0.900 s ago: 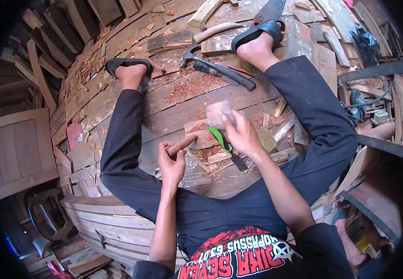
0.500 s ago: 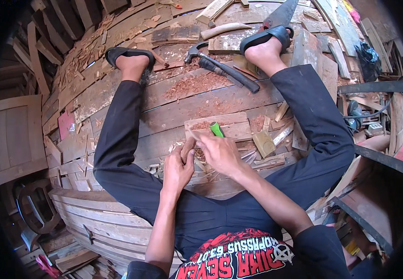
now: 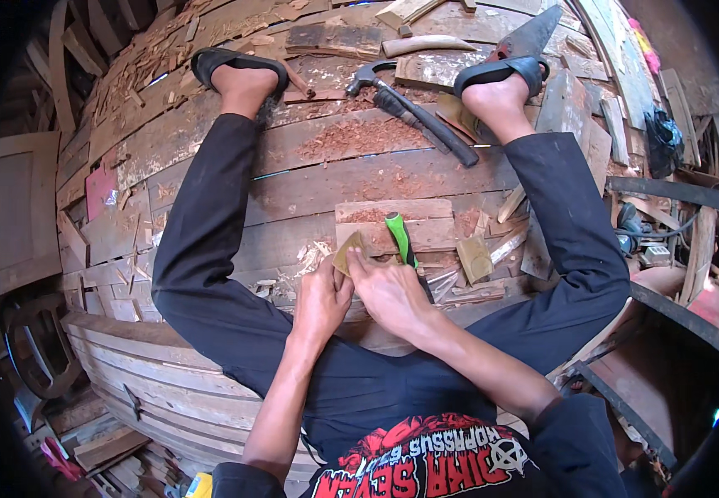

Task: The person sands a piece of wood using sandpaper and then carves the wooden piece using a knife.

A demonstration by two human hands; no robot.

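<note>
My two hands meet low in the middle of the head view, between my bent legs. My right hand (image 3: 390, 296) is closed on a folded yellow-brown piece of sandpaper (image 3: 348, 251), whose corner sticks up past the fingers. Against it, my left hand (image 3: 320, 299) is closed round a small brown piece of wood, now almost wholly hidden by the fingers. Just beyond the right hand lies a tool with a green and black handle (image 3: 396, 230); its far end is hidden. A flat board (image 3: 351, 212) with shavings on it lies under that handle.
Farther off on the plank floor (image 3: 310, 191) lie a claw hammer (image 3: 430, 124) and a hand saw (image 3: 528, 43) beside my right foot. A yellowish square block (image 3: 475, 259) sits right of the hands. Stacked planks (image 3: 160, 365) stand at the left; a metal-edged frame (image 3: 683, 319) is at the right.
The sandpaper now shows its yellow-brown face above the fingers and covers the wood seen in my left hand before. The view has shifted slightly, baring more of the green-handled tool.
</note>
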